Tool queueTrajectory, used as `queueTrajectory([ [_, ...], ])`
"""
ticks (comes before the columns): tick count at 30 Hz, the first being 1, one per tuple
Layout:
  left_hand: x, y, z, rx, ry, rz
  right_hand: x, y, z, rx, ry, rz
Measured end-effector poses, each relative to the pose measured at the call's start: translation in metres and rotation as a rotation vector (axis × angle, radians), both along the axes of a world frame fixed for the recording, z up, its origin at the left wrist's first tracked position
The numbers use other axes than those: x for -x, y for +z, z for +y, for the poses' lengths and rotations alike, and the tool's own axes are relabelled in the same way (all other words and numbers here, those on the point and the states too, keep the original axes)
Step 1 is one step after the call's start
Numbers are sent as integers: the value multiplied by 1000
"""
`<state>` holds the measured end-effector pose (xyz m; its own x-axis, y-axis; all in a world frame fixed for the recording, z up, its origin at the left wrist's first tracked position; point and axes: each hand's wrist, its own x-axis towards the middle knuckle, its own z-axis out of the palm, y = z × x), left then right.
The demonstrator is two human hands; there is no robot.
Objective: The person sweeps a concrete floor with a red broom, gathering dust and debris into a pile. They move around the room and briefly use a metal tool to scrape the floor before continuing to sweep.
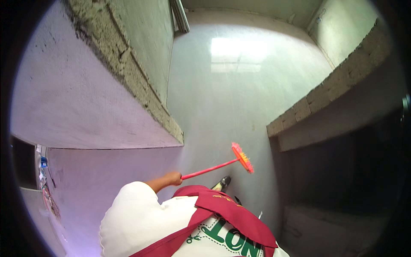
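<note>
My left hand (175, 178) is closed around the near end of a red broom handle (210, 169). The handle slopes up to the right to an orange broom head (243, 158) with pink and yellow bristles, which is over the smooth grey floor (218, 128). A dark shoe (225, 181) shows beneath the handle, in front of the red apron (231, 208) and white shirt. My right hand is out of view.
Rough-edged wall ends flank a doorway, on the left (144, 93) and the right (301, 110). Long panels (180, 16) lean in the far room's left corner. Assorted items and cables (48, 196) lie at the far left. The right side is dark.
</note>
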<state>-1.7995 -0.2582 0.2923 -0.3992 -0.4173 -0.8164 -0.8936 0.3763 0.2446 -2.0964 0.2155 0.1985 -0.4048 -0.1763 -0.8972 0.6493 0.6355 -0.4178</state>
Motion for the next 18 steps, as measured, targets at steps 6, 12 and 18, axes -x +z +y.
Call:
queueTrajectory([
  [6, 28, 8, 16, -4, 63, -3, 137, 39, 12, -200, -163, -15],
  [12, 58, 20, 26, -7, 360, 16, 223, 103, -109, 134, -257, 96],
  [18, 88, 2, -12, -64, 475, 121, 229, 116, -248, 135, 69, 19],
])
